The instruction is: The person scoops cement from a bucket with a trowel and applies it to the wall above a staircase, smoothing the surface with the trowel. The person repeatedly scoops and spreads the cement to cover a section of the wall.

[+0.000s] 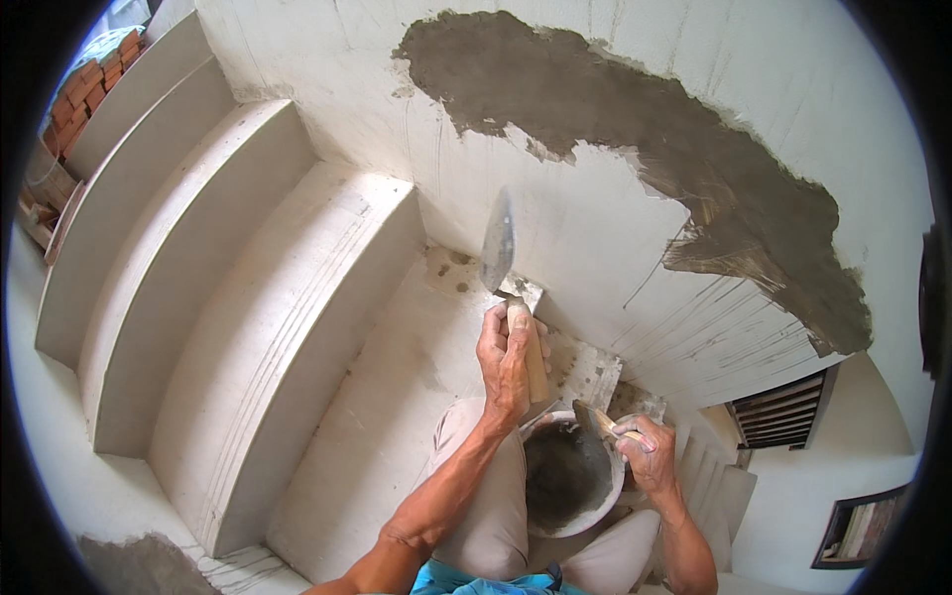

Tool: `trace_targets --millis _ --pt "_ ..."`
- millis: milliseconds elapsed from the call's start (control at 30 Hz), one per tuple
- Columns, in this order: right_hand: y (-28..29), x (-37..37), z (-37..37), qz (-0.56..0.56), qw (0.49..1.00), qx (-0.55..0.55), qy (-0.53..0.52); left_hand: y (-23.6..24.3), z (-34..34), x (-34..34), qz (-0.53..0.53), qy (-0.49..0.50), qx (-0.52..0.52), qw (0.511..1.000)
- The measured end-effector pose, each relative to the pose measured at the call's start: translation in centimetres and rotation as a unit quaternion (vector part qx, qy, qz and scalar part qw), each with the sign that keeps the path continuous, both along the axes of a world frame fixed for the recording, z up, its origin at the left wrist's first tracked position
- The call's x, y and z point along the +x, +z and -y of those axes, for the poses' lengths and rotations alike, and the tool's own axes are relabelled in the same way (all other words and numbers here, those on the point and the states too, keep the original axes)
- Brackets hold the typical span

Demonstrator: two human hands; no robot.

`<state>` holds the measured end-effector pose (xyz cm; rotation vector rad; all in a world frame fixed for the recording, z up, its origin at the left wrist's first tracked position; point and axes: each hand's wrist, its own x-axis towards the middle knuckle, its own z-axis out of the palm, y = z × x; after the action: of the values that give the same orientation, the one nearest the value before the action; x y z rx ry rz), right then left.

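Note:
My left hand [506,357] grips the wooden handle of a trowel, its metal blade [499,238] raised in front of the white wall [297,50]. At the lower right, my right hand [650,456] holds a small wooden-handled scraper [595,421] over the rim of a round bucket. Dark grey wet mortar [565,471] lies in the bucket, which stands between my legs. A long, irregular patch of grey plaster [595,99] with scraped edges runs diagonally across the wall ahead.
Pale curved steps [248,297] rise at the left, with stacked red bricks [84,99] behind. Mortar-spotted steps [585,367] descend to the right along the wall. Dark slatted openings [778,407] sit low at the right. A grey patch [139,565] shows at the lower left.

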<state>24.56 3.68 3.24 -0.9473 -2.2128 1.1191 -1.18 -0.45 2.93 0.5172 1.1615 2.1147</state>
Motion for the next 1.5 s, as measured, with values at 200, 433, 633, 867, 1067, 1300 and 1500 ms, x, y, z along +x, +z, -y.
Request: trace_targets --millis 200,433,633,867,1067,1300,1500 --pt "-0.7 -0.4 0.3 0.008 0.996 0.078 0.048 3.6 -1.5 -0.1 0.062 0.13 0.066 0.987" --pt "-0.9 0.4 2.3 0.071 0.997 -0.011 0.025 -0.1 -1.2 -1.0 0.057 0.15 0.038 0.986" --pt "-4.8 3.6 3.6 0.084 0.996 -0.001 0.008 -2.1 -2.2 -1.0 0.07 0.117 0.013 0.991" --pt "-5.7 5.8 5.4 0.033 0.996 -0.064 -0.06 -1.8 -1.0 -2.0 0.05 0.04 0.104 0.992" --pt "-6.0 10.9 4.7 -0.178 0.934 -0.16 -0.264 -2.3 -1.3 -1.6 0.044 0.002 0.106 0.993" --pt "-12.0 15.3 0.3 -0.139 0.88 -0.154 -0.427 -2.1 -1.1 -1.7 0.013 -0.022 0.09 0.996" --pt "-21.1 15.1 -0.1 -0.08 0.82 -0.291 -0.486 -2.5 -1.5 -1.5 0.064 -0.057 0.112 0.99"
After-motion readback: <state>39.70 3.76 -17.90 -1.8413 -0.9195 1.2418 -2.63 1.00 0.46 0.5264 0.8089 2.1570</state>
